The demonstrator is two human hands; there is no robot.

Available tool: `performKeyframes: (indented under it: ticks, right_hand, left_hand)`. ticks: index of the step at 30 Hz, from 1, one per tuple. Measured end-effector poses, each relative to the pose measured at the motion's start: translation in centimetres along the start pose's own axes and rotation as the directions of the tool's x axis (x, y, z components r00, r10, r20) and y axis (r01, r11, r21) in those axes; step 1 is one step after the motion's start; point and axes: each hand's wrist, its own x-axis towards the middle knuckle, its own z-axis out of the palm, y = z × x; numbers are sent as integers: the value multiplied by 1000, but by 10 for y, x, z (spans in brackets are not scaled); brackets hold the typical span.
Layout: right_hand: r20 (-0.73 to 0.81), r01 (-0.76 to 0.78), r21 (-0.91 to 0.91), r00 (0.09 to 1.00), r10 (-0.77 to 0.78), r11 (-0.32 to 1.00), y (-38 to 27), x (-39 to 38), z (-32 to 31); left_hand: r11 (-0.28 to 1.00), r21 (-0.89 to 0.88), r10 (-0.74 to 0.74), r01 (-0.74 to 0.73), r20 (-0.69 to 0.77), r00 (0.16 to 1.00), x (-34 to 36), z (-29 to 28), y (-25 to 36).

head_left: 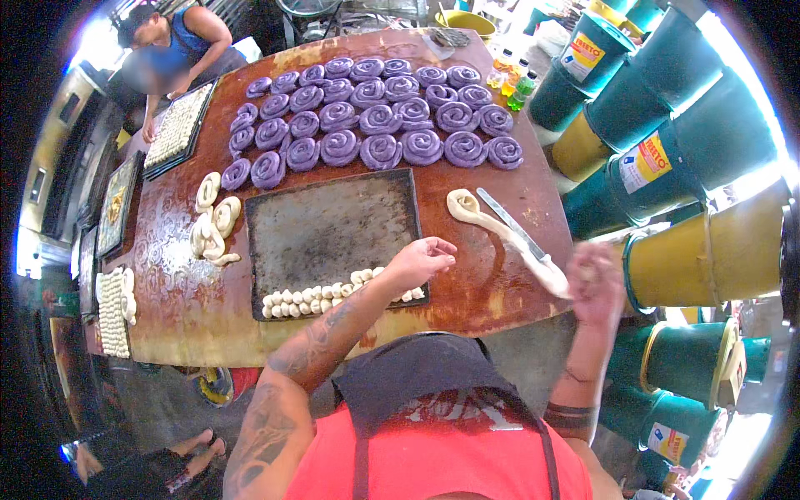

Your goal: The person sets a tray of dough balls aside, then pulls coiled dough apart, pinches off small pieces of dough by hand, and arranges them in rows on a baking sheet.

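Note:
A dark metal baking tray (333, 217) lies in front of me, with rows of small pale dough balls (304, 302) along its near edge. My left hand (423, 262) hovers over the tray's right side, fingers loosely bent and apart, holding nothing I can see. To the right, a long rope of pale dough (492, 221) is coiled at its far end and runs toward me. A long flat knife (512, 223) lies beside it. My right hand (595, 283), blurred, is closed at the rope's near end by the table edge; what is inside the fingers is hidden.
Rows of purple dough spirals (380, 119) cover the far table (533, 187). Pale dough coils (212, 221) lie left of the tray. Filled trays (179, 125) stand farther left, near another person (196, 42). Bottles (523, 90) stand at the far right corner; large buckets (675, 158) line the right.

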Motion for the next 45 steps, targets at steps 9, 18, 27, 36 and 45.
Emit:
performKeyframes:
  ticks: [9,18,27,36,45]
  right_hand:
    - [156,-69,-559,970,187,826,192,29,41]
    - [374,342,-750,925,-63,566,163,11,79]
    - [448,289,-793,873,192,536,180,21,53]
    - [369,-353,-149,847,383,924,213,37,13]
    - [175,5,-738,967,184,675,187,29,41]
  left_hand:
    - [706,505,566,-497,21,824,-34,33,46]
    - [930,308,302,-202,-327,895,-23,17,-6]
    - [867,488,292,105,-667,686,-69,-84,-43]
    - [562,790,446,245,-539,715,-118,-115,-84]
    - [733,650,493,-199,-307,814,-60,-43,-11]
